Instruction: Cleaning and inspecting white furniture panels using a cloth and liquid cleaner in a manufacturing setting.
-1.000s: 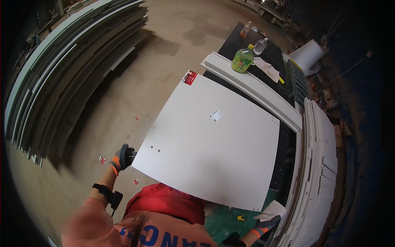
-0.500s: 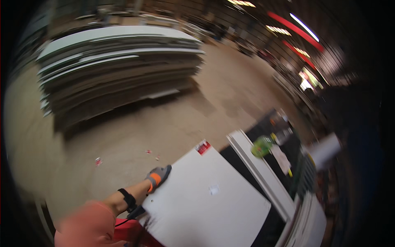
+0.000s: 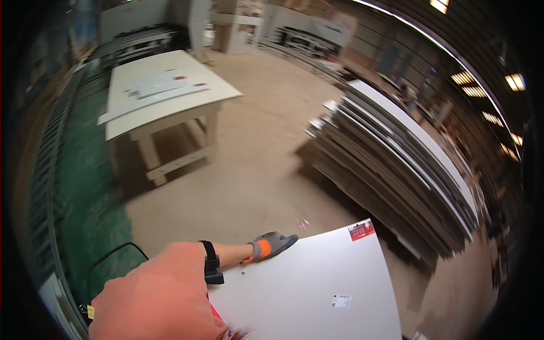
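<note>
Of the 2 hands, only the left hand is in view. It wears a grey glove with orange at the wrist, and it lies on the edge of the white panel, with the fingers pointing to the right along this edge. I cannot tell whether it is clamped on the panel or only rests there. The right hand is outside the view, so its state I cannot tell.

The panel spreads below the left hand and to its right. A small hole is just below the glove. A red label is at the panel's corner, to the right of the fingertips, and a white label is lower to the right. Behind the hand, on the forearm, is a black band, and then the orange sleeve.

Just beyond the fingertips, small red and white scraps lie on the floor. Beyond the hand to the right stands a tall stack of boards. Well apart, beyond the hand to the left, is a pale bench which carries thin pieces.
</note>
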{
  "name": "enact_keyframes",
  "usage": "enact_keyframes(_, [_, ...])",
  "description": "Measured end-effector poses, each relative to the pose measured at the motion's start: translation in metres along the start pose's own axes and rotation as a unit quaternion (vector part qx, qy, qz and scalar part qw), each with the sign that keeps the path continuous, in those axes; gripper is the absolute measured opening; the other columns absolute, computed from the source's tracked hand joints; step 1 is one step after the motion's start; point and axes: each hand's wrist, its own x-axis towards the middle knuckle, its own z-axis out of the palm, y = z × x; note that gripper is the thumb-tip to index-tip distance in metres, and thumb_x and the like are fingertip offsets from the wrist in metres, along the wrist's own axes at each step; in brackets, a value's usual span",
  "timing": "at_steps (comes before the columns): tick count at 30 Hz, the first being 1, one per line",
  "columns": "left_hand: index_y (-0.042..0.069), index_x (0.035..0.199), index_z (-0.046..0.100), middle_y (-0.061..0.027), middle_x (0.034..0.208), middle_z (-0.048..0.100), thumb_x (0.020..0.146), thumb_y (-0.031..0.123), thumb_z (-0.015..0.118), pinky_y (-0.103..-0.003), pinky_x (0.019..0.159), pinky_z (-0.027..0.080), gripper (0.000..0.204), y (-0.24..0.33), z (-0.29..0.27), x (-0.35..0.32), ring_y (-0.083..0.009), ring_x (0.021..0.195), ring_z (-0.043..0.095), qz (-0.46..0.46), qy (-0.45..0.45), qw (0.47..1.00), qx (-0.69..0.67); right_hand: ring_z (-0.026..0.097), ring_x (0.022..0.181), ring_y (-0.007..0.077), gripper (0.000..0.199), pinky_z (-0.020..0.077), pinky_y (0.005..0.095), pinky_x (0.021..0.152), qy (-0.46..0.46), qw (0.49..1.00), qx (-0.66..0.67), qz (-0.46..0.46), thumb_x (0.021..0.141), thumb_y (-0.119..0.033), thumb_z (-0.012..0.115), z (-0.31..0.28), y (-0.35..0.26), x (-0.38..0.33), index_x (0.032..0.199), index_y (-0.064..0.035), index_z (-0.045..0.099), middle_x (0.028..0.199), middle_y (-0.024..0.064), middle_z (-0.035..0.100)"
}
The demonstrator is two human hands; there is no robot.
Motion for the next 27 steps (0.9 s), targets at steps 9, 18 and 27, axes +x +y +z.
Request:
enact_keyframes(9, [0.000,0.094,0.071,-0.0150,0.089,0.071,0.089,0.064,0.048,-0.032,0.084,0.047,0.068,-0.142,-0.016,-0.100,-0.0276,0.084,0.066,-0.136,0.330,0.900,-0.251,0.046,0.127,0.0296,0.062,0.0356,0.0378,0.107,-0.234,0.966,-0.096,-0.045,0.095,-0.038,0.053,0.067,-0.041,0.112,0.137,0.0057,0.043,0.136,0.0178,0.051])
enact_keyframes(18, [-0.002,0.092,0.071,-0.0117,0.077,0.071,0.088,0.056,0.056,-0.035,0.075,0.049,0.061,-0.480,-0.267,-0.169,-0.0234,0.077,0.067,-0.226,0.597,0.682,-0.358,0.045,0.131,0.0298,0.061,0.0343,0.0379,0.110,-0.351,0.906,-0.207,-0.115,0.095,-0.035,0.053,0.373,-0.077,0.033,0.138,0.0061,0.042,0.139,0.0184,0.049])
enact_keyframes(27, [-0.005,0.119,0.061,-0.0097,0.114,0.063,0.099,0.030,0.049,-0.027,0.091,0.046,0.041,-0.589,-0.345,-0.168,-0.0163,0.103,0.059,0.012,0.661,0.470,-0.585,0.058,0.112,0.0243,0.049,0.0456,0.0333,0.094,-0.389,0.917,-0.073,0.038,0.096,-0.033,0.051,0.654,-0.148,-0.004,0.128,0.0043,0.052,0.123,0.0132,0.061])
